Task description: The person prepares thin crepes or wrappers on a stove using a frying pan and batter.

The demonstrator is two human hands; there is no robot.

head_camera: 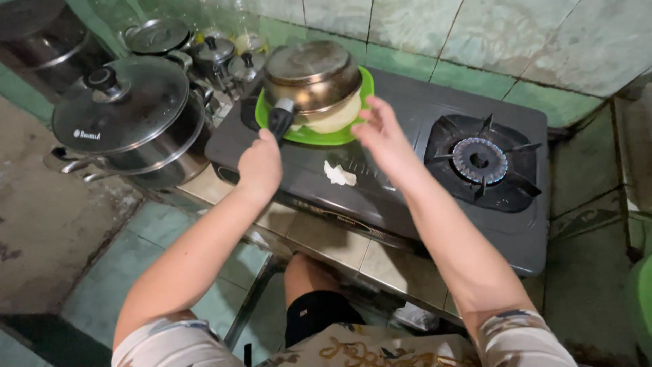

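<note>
Steel pan [312,76] sits upside down on the green plate [314,136] on the stove's [380,177] left side; your left hand [260,165] is fisted around its black handle [280,120], arm extended, while your right hand [380,132] hovers beside the plate, fingers loosely spread

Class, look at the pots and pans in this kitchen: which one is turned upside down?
The small metal pan on the green plate, its handle held by the left hand. Its base faces up; the lidded pots at left stand upright.
</note>
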